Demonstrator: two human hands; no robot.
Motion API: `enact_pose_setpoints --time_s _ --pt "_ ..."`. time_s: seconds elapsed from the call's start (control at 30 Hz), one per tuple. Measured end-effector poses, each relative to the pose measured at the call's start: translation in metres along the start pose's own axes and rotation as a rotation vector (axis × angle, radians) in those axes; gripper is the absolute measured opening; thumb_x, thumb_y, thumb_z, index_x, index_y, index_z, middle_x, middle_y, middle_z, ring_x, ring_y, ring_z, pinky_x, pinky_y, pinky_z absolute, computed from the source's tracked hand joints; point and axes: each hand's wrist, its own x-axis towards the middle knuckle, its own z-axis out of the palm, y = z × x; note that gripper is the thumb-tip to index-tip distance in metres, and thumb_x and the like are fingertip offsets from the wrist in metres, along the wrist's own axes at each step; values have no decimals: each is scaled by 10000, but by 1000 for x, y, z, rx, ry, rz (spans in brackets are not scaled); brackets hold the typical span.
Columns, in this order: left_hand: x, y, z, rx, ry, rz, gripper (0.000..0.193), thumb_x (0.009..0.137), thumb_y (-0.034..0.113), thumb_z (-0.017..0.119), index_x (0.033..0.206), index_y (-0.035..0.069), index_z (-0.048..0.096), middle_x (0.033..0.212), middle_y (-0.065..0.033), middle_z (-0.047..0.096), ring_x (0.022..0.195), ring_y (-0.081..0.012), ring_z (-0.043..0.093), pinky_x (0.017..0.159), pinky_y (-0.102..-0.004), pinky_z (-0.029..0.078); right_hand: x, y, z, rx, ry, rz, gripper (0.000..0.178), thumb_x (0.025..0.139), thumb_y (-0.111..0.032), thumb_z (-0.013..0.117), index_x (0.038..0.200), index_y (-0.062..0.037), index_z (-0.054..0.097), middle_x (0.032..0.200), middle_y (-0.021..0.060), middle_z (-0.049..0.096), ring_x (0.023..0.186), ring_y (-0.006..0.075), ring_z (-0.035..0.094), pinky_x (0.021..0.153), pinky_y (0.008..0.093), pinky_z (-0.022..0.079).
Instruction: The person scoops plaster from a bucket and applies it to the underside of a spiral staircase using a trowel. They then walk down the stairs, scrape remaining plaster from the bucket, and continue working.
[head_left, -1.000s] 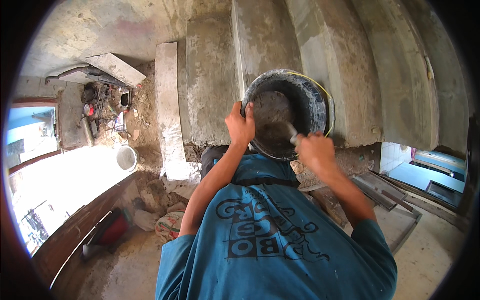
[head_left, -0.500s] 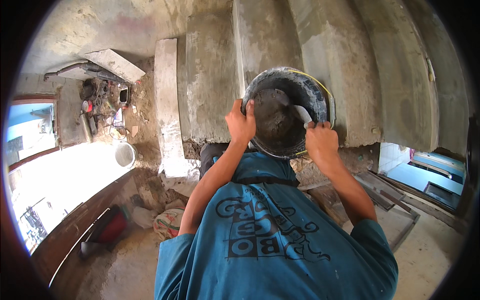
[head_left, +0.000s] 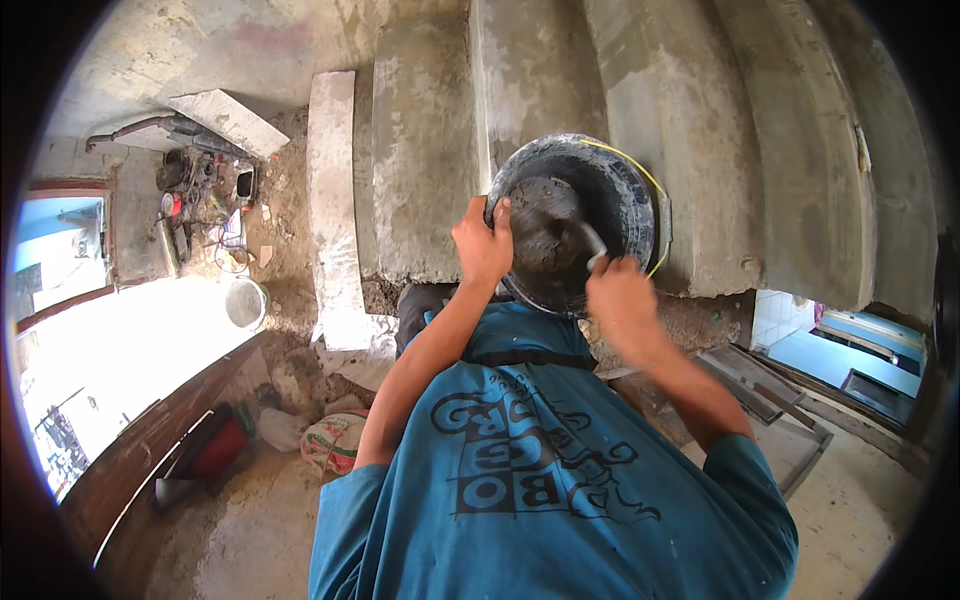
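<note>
A black bucket (head_left: 638, 205) with a yellow-and-grey wire handle rests tilted towards me on concrete steps. Wet grey mortar (head_left: 540, 215) lies inside, heaped at its left. My left hand (head_left: 482, 243) is closed on the bucket's left rim, thumb over the edge. Over the near right rim, my right hand (head_left: 622, 300), a little blurred, is wrapped round the handle of a trowel (head_left: 592, 240). The trowel's pale shank reaches into the bucket; its blade is sunk in the mortar or hidden, I cannot tell which.
Concrete steps (head_left: 690, 150) run across the top and right. A long pale board (head_left: 333, 200) lies left of them. Farther left are a whitish bucket (head_left: 245, 303), a slanted slab (head_left: 230, 122) and scattered tools. A sack (head_left: 333, 440) sits low left; a metal frame (head_left: 770, 400) leans right.
My right hand has shifted left and slightly down, drawing the trowel inward over the bucket. The mortar's surface has been disturbed. My left hand keeps its hold on the rim.
</note>
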Motion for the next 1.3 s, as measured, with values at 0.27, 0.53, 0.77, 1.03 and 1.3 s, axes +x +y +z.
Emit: enact_pose_setpoints --time_s 0.27,0.53,0.77,1.03,1.3 --pt "3 2 -3 -26 -46 -35 267 985 242 704 938 -16 652 734 -279 639 709 -500 638 661 -509 497 15 28 -18 129 -54 129 250 836 -150 672 975 48 735 852 200 739 881 325 724 727 445 613" --pt "2 1 -3 -23 -50 -36 223 988 203 688 1031 -15 673 764 -289 662 735 -498 663 679 -506 517 5 -4 -7 444 -167 254 326 967 -268 621 1026 41 707 958 269 747 922 440 726 846 521 584" --pt "3 -5 1 -38 -59 34 251 969 178 689 1090 -40 656 855 -331 677 855 -541 670 761 -526 534 24 13 37 882 -220 710 487 1085 -388 492 1200 50 673 1061 315 727 1073 509 678 969 568 523" --pt "9 -12 -7 -6 -247 -7 245 951 153 671 1077 -55 645 871 -340 679 866 -556 670 757 -533 533 44 -57 26 817 -161 664 410 1045 -317 551 1231 36 648 940 358 714 927 539 706 874 603 563" --pt "4 -14 -4 -25 -165 27 341 960 166 672 1223 -46 636 923 -348 698 908 -557 678 802 -551 542 23 -14 24 715 -186 616 401 1039 -361 570 1197 -6 669 1017 303 737 1000 501 705 900 592 552"
